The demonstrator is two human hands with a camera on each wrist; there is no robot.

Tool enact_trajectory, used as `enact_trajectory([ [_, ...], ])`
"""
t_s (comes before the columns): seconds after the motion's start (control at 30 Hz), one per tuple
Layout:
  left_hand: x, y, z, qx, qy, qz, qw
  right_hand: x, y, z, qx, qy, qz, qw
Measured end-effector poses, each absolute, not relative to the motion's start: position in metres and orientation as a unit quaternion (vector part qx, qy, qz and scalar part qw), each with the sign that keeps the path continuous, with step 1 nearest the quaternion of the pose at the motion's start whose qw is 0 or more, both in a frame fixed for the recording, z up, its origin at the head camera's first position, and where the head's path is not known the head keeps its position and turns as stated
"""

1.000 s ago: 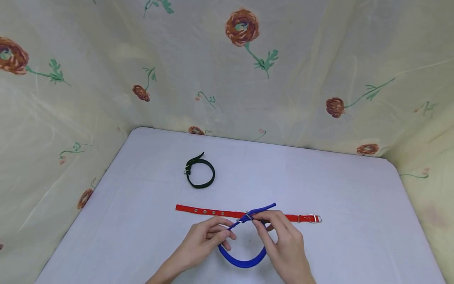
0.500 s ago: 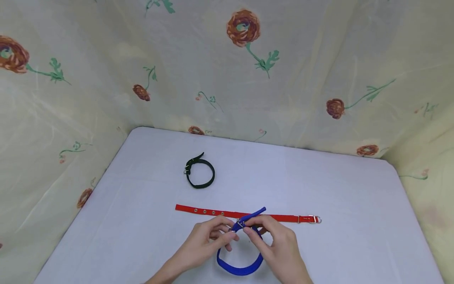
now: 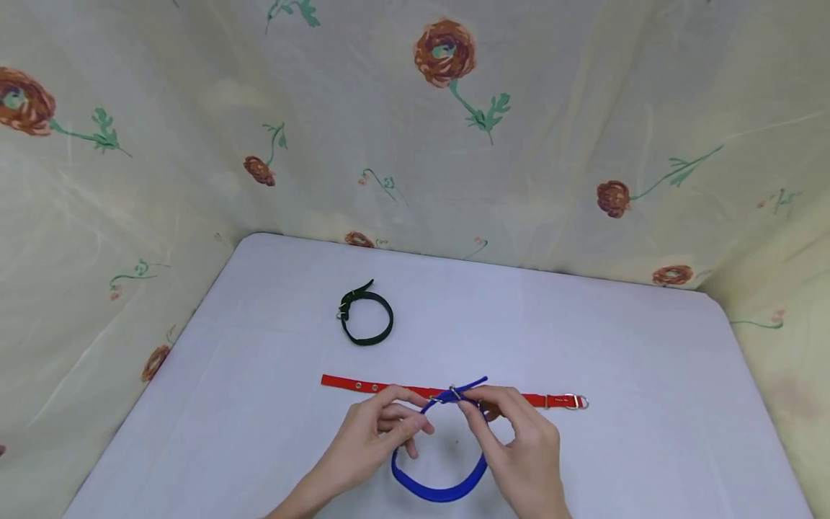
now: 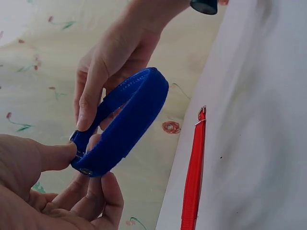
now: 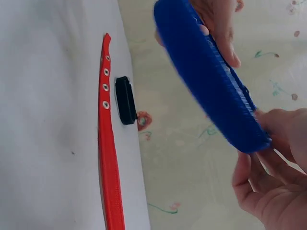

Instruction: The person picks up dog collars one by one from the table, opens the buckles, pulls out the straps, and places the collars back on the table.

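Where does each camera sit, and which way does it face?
Head: on the head, facing forward and down at the blue fabric loop; left grip and right grip show.
Left wrist: worn there, facing the loop; left grip near, right beyond.
Right wrist: worn there, facing the loop; right grip near, left beyond.
Wrist views share the flat red fabric strap.

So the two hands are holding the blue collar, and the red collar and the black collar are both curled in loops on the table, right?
No, the red collar isn't in a loop: the head view shows it stretched out on the table. The black collar is looped, and the left hand and right hand do hold the blue collar.
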State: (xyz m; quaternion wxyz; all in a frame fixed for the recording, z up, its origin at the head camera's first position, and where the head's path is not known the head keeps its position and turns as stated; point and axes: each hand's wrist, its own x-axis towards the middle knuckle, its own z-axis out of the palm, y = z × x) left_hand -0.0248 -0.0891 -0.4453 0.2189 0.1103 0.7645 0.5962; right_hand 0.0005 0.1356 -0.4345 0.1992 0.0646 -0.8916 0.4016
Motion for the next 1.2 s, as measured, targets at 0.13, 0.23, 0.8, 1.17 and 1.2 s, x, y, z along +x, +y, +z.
enact_trajectory([
  [0.13,-0.0237,-0.0881,-0.4456,0.098,0.765,0.595,0.226,0.0011,0.1373,-0.4334,0.042,-0.894,0.407,0.183],
  [0.23,-0.0235,-0.0876,-0.4463,0.094,0.762,0.596,0.235,0.0014,0.1380,-0.4340,0.051,-0.893,0.407,0.183],
  [0.8,-0.0245,-0.0824,-0.4461,0.112,0.752,0.603,0.242,0.0005,0.1371,-0.4387,0.149,-0.879,0.411,0.190],
  [1.17,-0.0227,-0.0837,-0.4442,0.106,0.765,0.593,0.228,0.0002,0.1369,-0.4387,0.128,-0.882,0.410,0.194],
  [1.2,-0.0226,-0.0840,-0.4444,0.107,0.765,0.593,0.228,0.0002,0.1370,-0.4385,0.124,-0.882,0.410,0.196],
])
